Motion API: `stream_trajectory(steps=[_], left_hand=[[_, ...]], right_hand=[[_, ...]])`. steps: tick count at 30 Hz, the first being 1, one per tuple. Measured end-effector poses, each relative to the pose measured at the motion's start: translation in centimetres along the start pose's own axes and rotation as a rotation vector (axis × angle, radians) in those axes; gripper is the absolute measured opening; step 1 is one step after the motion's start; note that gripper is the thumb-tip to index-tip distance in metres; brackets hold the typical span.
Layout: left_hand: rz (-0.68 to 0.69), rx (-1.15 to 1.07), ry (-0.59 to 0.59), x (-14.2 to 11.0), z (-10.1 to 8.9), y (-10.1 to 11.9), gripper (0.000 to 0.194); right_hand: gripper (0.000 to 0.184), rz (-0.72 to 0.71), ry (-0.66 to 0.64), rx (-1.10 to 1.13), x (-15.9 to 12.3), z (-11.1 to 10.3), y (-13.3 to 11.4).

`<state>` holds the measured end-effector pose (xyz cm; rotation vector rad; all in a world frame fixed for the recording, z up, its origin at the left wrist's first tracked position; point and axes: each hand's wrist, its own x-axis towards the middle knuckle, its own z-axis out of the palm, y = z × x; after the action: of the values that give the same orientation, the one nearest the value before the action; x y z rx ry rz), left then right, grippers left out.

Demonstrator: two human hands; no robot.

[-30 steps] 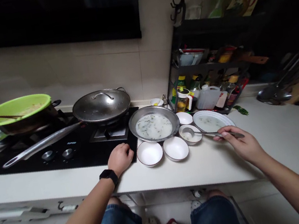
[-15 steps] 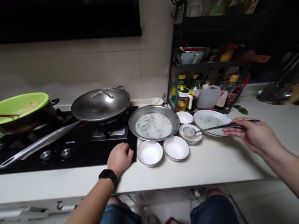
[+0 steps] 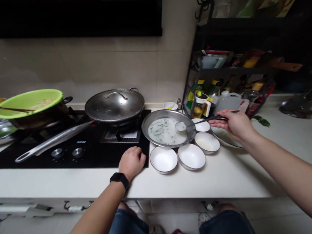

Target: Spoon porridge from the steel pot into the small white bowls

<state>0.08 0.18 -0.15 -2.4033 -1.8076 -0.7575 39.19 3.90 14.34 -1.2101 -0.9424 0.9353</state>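
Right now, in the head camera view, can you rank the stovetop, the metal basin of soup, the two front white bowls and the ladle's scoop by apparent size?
1. Stovetop
2. Metal basin
3. Left front bowl and right front bowl: too alike to rank
4. Ladle's scoop

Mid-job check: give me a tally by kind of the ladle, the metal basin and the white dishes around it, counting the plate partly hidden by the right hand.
Ladle, in the right hand: 1
Metal basin: 1
White bowls: 4
Small dish behind the basin: 1
Plate, partly hidden: 1
Total: 8
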Motion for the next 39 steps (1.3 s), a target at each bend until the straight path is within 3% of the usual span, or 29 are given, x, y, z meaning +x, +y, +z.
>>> stream_trajectory(steps=[3, 5, 8, 12, 14, 16, 18, 20, 26, 30, 34, 39], left_hand=[[-0.013, -0.004, -0.009, 0.0, 0.0, 0.0, 0.021], [-0.022, -0.005, -0.016, 0.1, 0.0, 0.0, 0.021], [-0.022, -0.004, -0.016, 0.1, 0.0, 0.0, 0.02], [-0.016, -0.013, -0.006, 0.0, 0.0, 0.0, 0.021], [-0.016, -0.014, -0.01, 0.0, 0.0, 0.0, 0.021], [-0.021, -0.008, -0.015, 0.0, 0.0, 0.0, 0.021], [-0.027, -0.002, -0.017, 0.0, 0.0, 0.0, 0.022], [-0.027, -0.001, -0.02, 0.0, -0.1, 0.0, 0.022], [-0.017, 0.001, -0.016, 0.0, -0.1, 0.0, 0.021], [-0.007, 0.02, -0.013, -0.1, 0.1, -0.1, 0.022], [0.002, 0.039, -0.018, -0.1, 0.2, -0.2, 0.022], [0.004, 0.048, -0.026, 0.0, 0.1, -0.1, 0.021]], right_hand=[[0.016, -0.036, -0.066, -0.08, 0.3, 3.0, 2.1], [0.015, -0.134, -0.156, -0.199, 0.0, 4.5, 3.1], [0.014, -0.477, -0.345, -0.482, -1.2, 5.5, 3.2], [0.011, -1.016, -0.549, -0.811, -3.5, 5.5, 1.3], [0.015, -1.162, -0.596, -0.897, -4.5, 5.4, 0.7], [0.019, -1.216, -0.664, -0.962, -5.1, 5.3, 0.4], [0.019, -1.193, -0.722, -0.99, -5.6, 4.7, 0.4], [0.017, -1.121, -0.688, -0.957, -6.1, 3.4, 0.1], [0.021, -0.793, -0.17, -0.771, -8.4, -4.6, -2.1], [0.026, -0.557, -0.11, -0.793, -9.4, -8.8, -1.6], [0.032, -0.429, -0.14, -0.773, -9.2, -9.9, 0.0], [0.037, -0.261, -0.086, -0.582, -8.8, -10.0, 2.0]])
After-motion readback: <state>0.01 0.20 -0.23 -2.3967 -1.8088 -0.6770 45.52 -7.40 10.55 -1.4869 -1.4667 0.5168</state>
